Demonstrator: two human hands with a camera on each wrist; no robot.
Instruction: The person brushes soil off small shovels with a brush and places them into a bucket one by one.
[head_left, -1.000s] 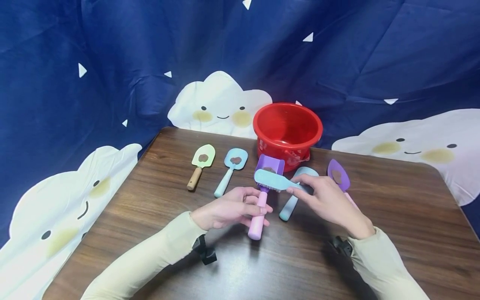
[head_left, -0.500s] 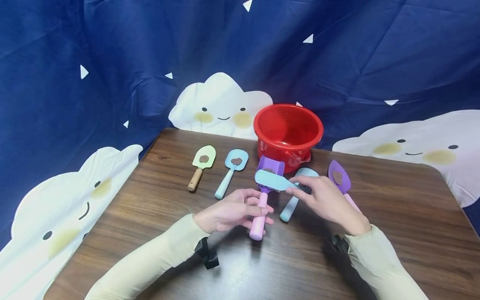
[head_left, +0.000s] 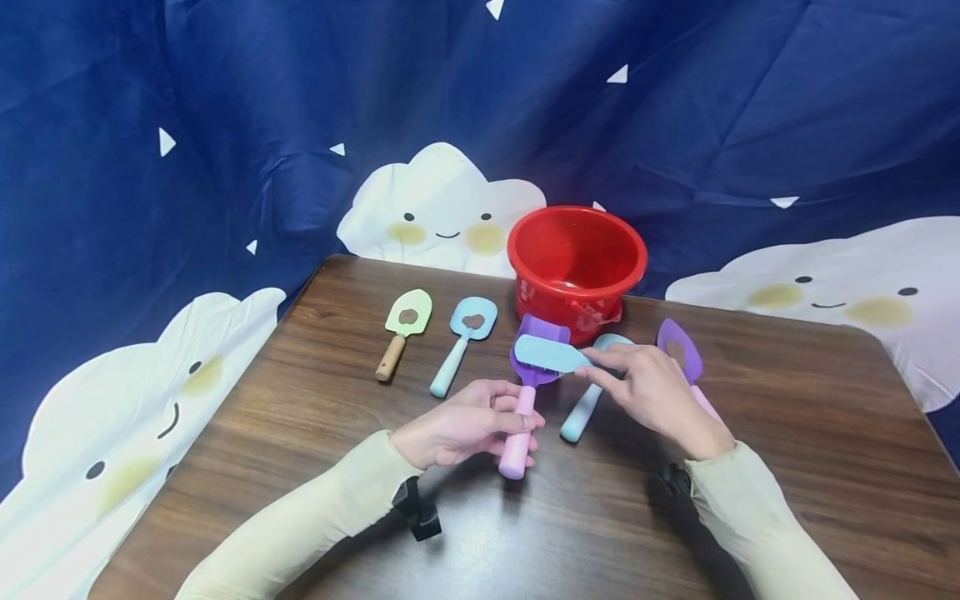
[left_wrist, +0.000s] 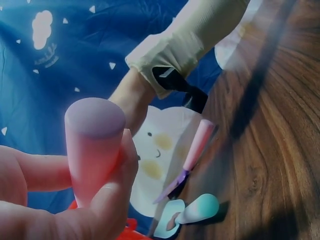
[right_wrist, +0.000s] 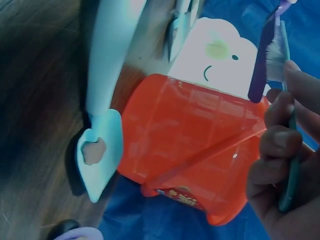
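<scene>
In the head view my left hand (head_left: 472, 421) grips the pink handle of a purple toy shovel (head_left: 517, 446), its blade raised toward the bucket. My right hand (head_left: 652, 392) pinches the handle of a light-blue brush (head_left: 551, 354), which lies across the shovel's blade and hides much of it. The right wrist view has the white bristles (right_wrist: 275, 55) facing the purple blade (right_wrist: 259, 75) and touching it. Close up in the left wrist view is the butt of the pink handle (left_wrist: 95, 145), between thumb and fingers.
A red bucket (head_left: 534, 296) stands behind the shovel. Left on the wooden table (head_left: 300, 467) lie a green shovel (head_left: 393, 354) and a blue shovel (head_left: 450, 362). A light-blue shovel (head_left: 581, 417) and a purple shovel (head_left: 684, 354) lie to the right, near my right hand.
The brush has shifted slightly right across the blade and tilted, and it now covers the brown patch that showed before. My left hand keeps its hold almost unmoved.
</scene>
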